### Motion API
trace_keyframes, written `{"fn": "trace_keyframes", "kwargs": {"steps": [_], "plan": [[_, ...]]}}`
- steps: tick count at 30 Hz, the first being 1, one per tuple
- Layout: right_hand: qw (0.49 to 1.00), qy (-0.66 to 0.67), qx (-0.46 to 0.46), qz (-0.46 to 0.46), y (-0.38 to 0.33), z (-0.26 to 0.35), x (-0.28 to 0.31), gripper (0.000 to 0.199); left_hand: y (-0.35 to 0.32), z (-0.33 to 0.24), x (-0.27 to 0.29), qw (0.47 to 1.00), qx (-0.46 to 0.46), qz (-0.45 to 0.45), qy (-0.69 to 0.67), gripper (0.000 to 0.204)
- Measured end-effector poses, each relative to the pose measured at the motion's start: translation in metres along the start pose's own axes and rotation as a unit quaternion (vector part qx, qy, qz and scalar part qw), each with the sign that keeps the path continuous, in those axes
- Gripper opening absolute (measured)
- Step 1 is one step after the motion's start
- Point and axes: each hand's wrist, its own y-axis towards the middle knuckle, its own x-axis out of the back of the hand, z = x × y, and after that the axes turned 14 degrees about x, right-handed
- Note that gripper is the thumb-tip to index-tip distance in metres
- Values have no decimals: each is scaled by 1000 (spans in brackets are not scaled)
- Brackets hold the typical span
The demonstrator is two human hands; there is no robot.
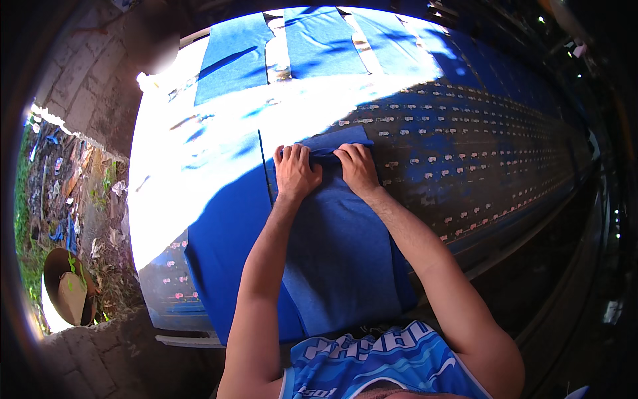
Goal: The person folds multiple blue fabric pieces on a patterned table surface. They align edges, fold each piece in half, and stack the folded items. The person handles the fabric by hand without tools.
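A blue fabric panel (342, 243) stretches over the table from near my body to beyond my hands. Its far end is bunched and partly turned over between my hands. My left hand (297, 171) has its fingers curled over the left side of that bunched end. On the right side, my right hand (359, 169) pinches the same cloth, close to the left hand. A second, darker blue fabric panel (232, 229) lies flat at the left, its edge running beneath my left forearm.
The long table (432, 179) carries rows of small pale printed marks. Several blue panels (319, 43) lie flat at its far side, partly in glaring sunlight. Left of the table is a brick wall (86, 73), with an opening showing littered ground and a brown round container (63, 282).
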Motion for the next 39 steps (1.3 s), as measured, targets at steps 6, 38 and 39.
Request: {"fn": "trace_keyframes", "kwargs": {"steps": [6,38,39], "plan": [[999,-43,17,20,3,0,1,27,0,4,1,1000,18,14,-1,35],[960,-11,-138,243,34,-41,-5,43,4,8,-10,997,71,-10,-1,35],[960,-15,-141,242,33,-41,-6,43,4,7,-9,998,68,-11,-1,34]]}}
